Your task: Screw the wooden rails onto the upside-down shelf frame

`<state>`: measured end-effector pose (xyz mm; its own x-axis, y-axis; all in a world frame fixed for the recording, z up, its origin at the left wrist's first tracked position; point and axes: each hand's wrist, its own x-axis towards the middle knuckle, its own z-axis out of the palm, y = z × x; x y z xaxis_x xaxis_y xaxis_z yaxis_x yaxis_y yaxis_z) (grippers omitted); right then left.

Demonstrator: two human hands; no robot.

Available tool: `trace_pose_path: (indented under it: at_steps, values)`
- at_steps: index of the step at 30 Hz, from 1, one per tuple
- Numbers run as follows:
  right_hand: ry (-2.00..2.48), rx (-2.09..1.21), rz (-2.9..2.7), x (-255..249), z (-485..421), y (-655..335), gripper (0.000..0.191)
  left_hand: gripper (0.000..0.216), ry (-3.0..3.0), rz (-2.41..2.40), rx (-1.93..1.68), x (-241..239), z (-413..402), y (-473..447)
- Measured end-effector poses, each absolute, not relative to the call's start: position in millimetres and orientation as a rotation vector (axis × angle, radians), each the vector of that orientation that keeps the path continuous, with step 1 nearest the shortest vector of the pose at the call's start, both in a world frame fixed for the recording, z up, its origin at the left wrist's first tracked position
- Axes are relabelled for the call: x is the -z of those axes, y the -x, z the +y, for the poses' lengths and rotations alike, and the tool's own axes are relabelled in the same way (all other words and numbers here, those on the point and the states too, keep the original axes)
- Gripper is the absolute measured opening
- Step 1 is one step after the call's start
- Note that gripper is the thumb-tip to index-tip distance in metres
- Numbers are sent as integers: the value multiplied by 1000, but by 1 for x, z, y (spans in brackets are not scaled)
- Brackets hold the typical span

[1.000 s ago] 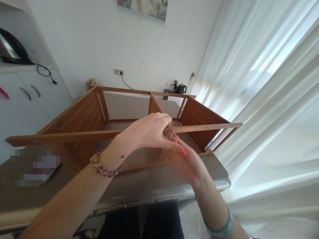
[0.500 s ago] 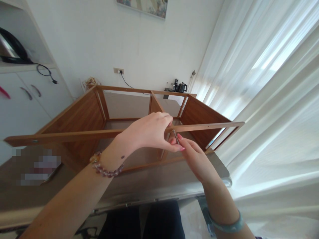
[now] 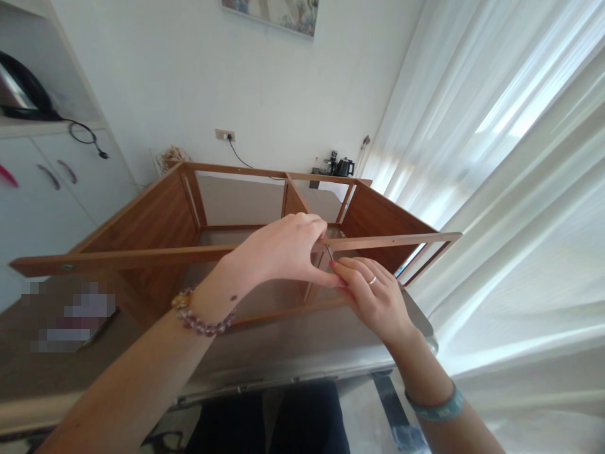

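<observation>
A wooden frame (image 3: pixel 155 257) with brown side panels and a middle divider lies across the table. My left hand (image 3: pixel 281 249) is closed over its near rail, close to the divider. The left fingertips are hidden behind the rail, and the left thumb reaches over to my right hand. My right hand (image 3: pixel 373 293) pinches a slim metal rod (image 3: pixel 329 253), whose far end meets the rail at the divider. The fingers cover the rod's lower part, so I cannot tell its exact kind.
The grey table (image 3: pixel 302 353) has a rounded right corner. A blurred-out flat item (image 3: pixel 80 318) lies on its left. White curtains (image 3: pixel 529 189) hang at the right. A kettle (image 3: pixel 21 88) stands on the left shelf, and a black kettle (image 3: pixel 345 166) stands behind the frame.
My right hand has rolled over around the rod, so its back and a ring now show. My left hand has stayed on the rail.
</observation>
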<state>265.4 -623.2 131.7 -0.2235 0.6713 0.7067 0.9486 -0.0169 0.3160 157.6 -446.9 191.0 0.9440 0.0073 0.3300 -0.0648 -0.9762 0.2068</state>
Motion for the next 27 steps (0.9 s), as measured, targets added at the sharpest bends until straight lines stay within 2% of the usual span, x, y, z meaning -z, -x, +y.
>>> trace_pose_path:
  at_steps: [5,11,19,27]
  values:
    - [1598,1181,-1876,-133,-619,-261,15,51,-2872,-55,-494,-191,-446,-157]
    - [1892,1306,-1548,-136,-619,-235,2,56,-2853,-40,-476,-194,-446,-157]
    - [1911,1147,-1594,-133,-623,-237,21,65,-2833,-29,-470,-192,-446,-159]
    - [2003,1311,-1478,-136,-622,-227,16,75,-2832,-43,-462,-193,-446,-155]
